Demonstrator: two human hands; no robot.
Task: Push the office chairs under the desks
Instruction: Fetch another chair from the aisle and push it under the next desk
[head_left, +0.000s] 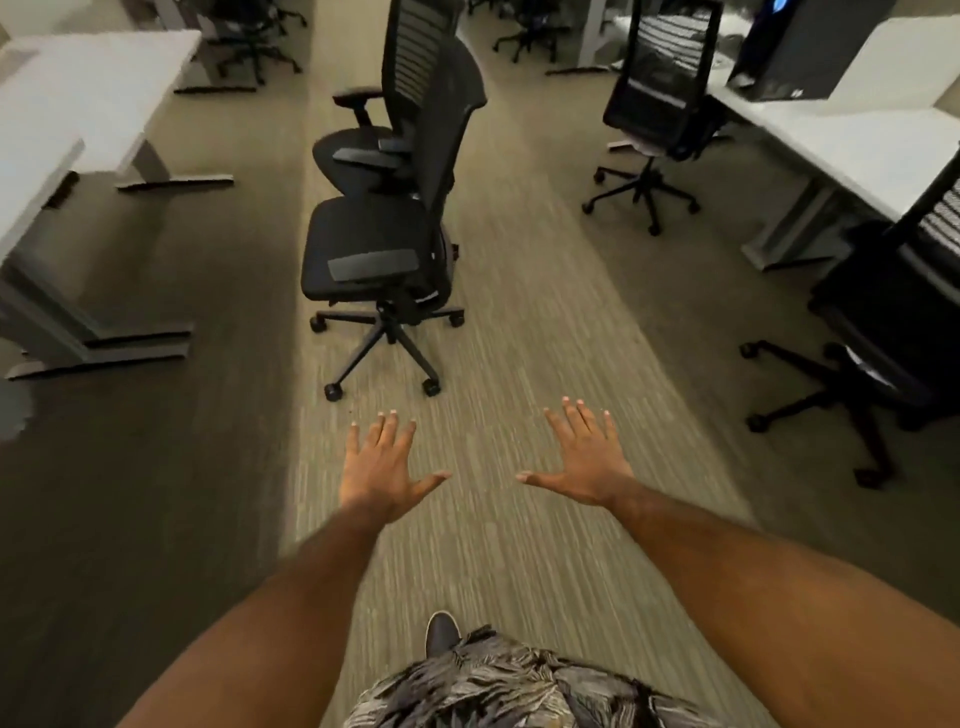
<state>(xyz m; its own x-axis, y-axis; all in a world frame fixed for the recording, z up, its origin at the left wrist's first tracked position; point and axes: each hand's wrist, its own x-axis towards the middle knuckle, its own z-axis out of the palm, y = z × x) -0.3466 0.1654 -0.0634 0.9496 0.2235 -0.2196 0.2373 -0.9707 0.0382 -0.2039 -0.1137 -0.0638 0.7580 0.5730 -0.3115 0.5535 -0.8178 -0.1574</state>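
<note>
A black office chair (374, 249) stands in the aisle ahead of me, its seat facing left and its backrest toward the right. A second black chair (363, 150) stands right behind it. My left hand (382, 462) and my right hand (584, 457) are stretched out palm down over the carpet, fingers spread, holding nothing and short of the near chair's wheels. White desks (93, 104) line the left side. Another white desk (857, 150) runs along the right, with a chair (660, 104) pushed against it and another chair (893, 322) nearer at the right edge.
A black computer tower (789, 47) sits on the right desk. Desk feet (171, 182) jut onto the carpet on the left. More chairs (254, 36) stand further back. My shoe (441, 631) shows at the bottom on the lighter carpet strip.
</note>
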